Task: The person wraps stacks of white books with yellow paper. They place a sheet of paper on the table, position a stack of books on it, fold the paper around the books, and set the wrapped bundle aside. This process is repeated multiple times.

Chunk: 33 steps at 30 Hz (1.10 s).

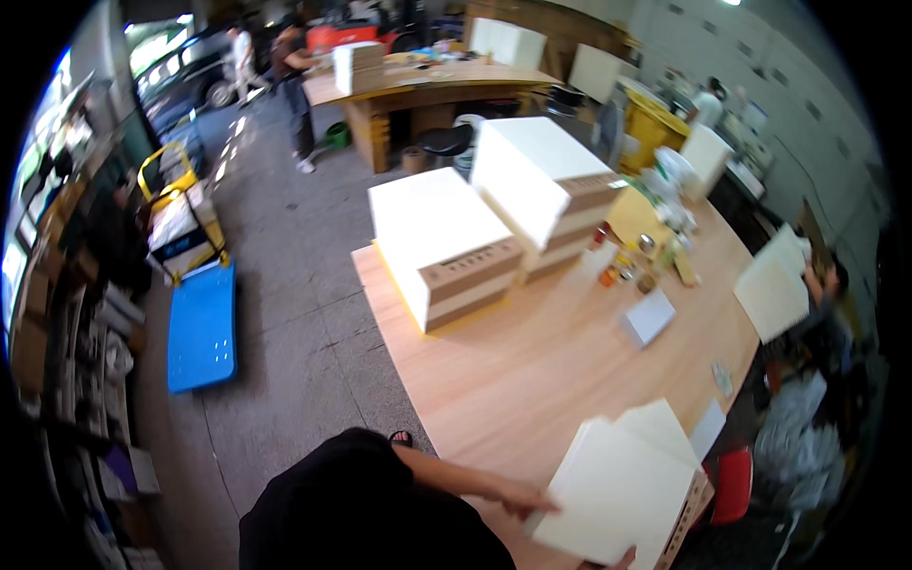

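At the near right of the wooden table (pixel 446 399) lies a loose stack of white flat sheets (pixel 622 484), some of them fanned out of line. My left hand (pixel 525 499), somewhat blurred, is closed at the left edge of the sheets, a finger over the top. My right hand (pixel 622 559) shows only in part at the lower edge; a digit lies over the near edge of the same sheets and the other fingers are hidden. Under their right side a brown printed carton edge (pixel 686 527) shows.
Two tall white-topped stacks (pixel 442 228) (pixel 541 176) with brown cardboard sides stand on the table's far left. Small jars (pixel 622 266), a white box (pixel 650 318) and plastic bags are further right. A blue trolley (pixel 202 328) stands on the floor. A person at right handles a white sheet (pixel 774 285).
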Tool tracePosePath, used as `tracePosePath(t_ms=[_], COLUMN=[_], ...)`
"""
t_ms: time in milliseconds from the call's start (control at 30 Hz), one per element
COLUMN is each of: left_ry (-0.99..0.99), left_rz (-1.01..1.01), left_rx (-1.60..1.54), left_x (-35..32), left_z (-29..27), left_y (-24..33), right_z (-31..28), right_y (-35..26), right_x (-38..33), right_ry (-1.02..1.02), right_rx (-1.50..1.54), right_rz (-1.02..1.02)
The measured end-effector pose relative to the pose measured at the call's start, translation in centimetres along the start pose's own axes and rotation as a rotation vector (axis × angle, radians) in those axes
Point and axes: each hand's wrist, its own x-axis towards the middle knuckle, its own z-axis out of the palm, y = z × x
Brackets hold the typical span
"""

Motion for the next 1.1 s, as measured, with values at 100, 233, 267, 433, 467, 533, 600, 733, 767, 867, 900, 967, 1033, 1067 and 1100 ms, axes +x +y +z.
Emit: tracePosePath(t_ms=[100, 233, 267, 433, 467, 533, 600, 733, 767, 867, 900, 967, 1033, 1067, 1100], left_ry=[-0.045, 0.558, 0.630, 0.793, 0.776, 0.746, 0.519, 0.253, 0.212, 0.337, 0.346, 0.363, 0.388, 0.374, 0.352], left_rz=[0.138, 0.249, 0.313, 0.587, 0.654, 0.815, 0.797, 0.583, 0.534, 0.450, 0.446, 0.437, 0.461, 0.443, 0.421], left_rx=[0.168, 0.293, 0.307, 0.424, 0.498, 0.624, 0.631, 0.498, 0.391, 0.528, 0.601, 0.746, 0.715, 0.674, 0.630], left_x=[-4.3, -10.9, -12.4, -18.0, -18.1, -17.5, -16.9, -18.0, -18.2, -18.6, -18.6, -18.4, -17.7, -17.4, -17.4], left_z=[-2.4, -11.6, -13.2, -16.6, -17.4, -18.7, -20.4, -21.3, -20.9, -20.3, -20.4, -20.1, -20.4, -20.6, -20.4], left_y=[-2.7, -1.0, 0.2, 6.1, 6.1, 5.3, 2.9, -2.3, -3.1, -3.0, -2.7, -2.3, -3.5, -3.6, -3.6], right_z=[-1.2, 0.8, 2.5, 9.9, 11.4, 15.1, 18.7, 22.2, 22.1, 20.0, 19.2, 16.6, 13.3, 11.8, 10.9], right_y=[-8.5, -19.3, -23.5, -33.3, -34.6, -34.2, -31.7, -28.8, -29.8, -26.2, -25.7, -25.2, -25.8, -26.1, -26.2], right_x=[4.0, 7.0, 7.7, 9.9, 10.0, 9.6, 7.6, 1.0, 0.7, -0.2, -0.5, 0.3, 1.3, 1.7, 1.8], right_ry=[0.110, -0.002, -0.052, -0.515, -0.618, -0.905, -1.135, -1.073, -1.051, -0.910, -0.893, -0.931, -1.023, -1.061, -1.092], right_rx=[0.635, 0.289, 0.199, -0.666, -0.914, -0.701, -0.794, -0.741, -0.688, -0.737, -0.737, -0.751, -0.769, -0.784, -0.798], right_rz=[0.882, 0.589, 0.484, -0.031, -0.175, 0.028, -0.050, -0.280, -0.261, -0.424, -0.440, -0.364, -0.210, -0.140, -0.081])
